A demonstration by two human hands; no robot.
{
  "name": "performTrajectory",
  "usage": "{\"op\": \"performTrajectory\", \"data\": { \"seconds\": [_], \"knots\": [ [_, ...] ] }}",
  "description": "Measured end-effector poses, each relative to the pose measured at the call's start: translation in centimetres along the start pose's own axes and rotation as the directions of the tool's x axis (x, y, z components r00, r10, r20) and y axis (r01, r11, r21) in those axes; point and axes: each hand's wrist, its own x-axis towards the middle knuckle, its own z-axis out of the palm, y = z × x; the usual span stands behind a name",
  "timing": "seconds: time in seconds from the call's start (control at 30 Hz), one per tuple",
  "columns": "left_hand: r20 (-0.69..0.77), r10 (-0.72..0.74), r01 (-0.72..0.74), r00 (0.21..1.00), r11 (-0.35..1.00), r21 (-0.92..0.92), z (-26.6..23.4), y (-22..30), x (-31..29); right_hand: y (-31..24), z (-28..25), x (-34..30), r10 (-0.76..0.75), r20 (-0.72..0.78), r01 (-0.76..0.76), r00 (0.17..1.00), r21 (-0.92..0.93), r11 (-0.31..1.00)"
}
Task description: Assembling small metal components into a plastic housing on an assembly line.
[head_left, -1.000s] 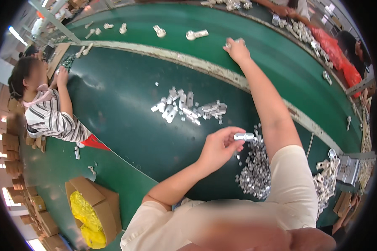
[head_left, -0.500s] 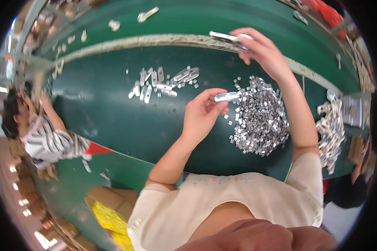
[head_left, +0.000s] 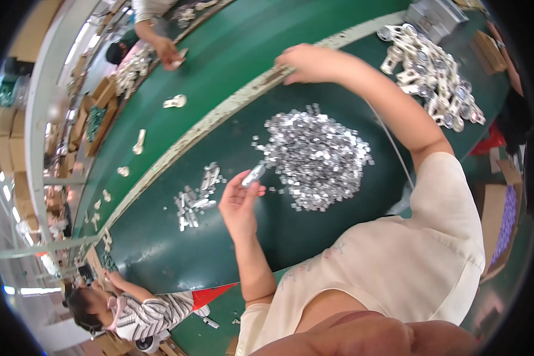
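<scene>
My left hand (head_left: 239, 202) is closed on a small oblong silver plate (head_left: 254, 176), pinched between thumb and fingers at the left edge of a heap of small shiny metal squares (head_left: 317, 157). My right hand (head_left: 305, 63) reaches across to the pale rail (head_left: 243, 95) at the far side of the dark green table. Its fingers are curled down at the rail and their tips are hidden; what they hold, if anything, does not show. Left of the heap lies a loose group of similar silver plates (head_left: 191, 207).
White round-headed parts with handles (head_left: 436, 77) lie piled at the far right, beside a grey bin (head_left: 436, 19). Beyond the rail, a green belt (head_left: 178, 133) carries a few white parts (head_left: 175, 101). A co-worker's hand (head_left: 167, 52) reaches over it; a person in stripes (head_left: 154, 314) sits lower left.
The view has swung round, so the heap and plates appear shifted. My right hand has moved down to the rail; the pale part it held no longer shows. My left hand keeps its silver plate.
</scene>
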Motion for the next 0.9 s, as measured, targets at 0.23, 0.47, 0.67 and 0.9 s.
{"op": "performTrajectory", "data": {
  "seconds": [0.23, 0.47, 0.67, 0.9],
  "knots": [
    [0.189, -0.015, 0.017, 0.982, 1.000, -0.008, 2.4, 1.7, -0.4, 15.4, -1.8, -14.3, 0.411, -0.236, -0.470, 0.881, -0.537, 0.700],
    [0.163, -0.004, 0.009, 0.987, 0.999, -0.031, 4.4, 1.8, -4.4, 15.2, -0.8, -14.9, 0.167, -0.242, -0.281, 0.956, -0.584, 0.761],
    [0.182, -0.020, 0.028, 0.983, 0.999, -0.046, 5.3, 1.6, -4.5, 5.3, 0.0, -14.6, 0.354, -0.141, 0.047, 0.925, 0.964, 0.263],
    [0.235, 0.012, 0.003, 0.972, 0.998, -0.062, 5.9, 2.4, -3.0, -4.2, 1.8, -14.0, 0.077, -0.035, 0.026, 0.996, 0.994, 0.108]
  ]
}}
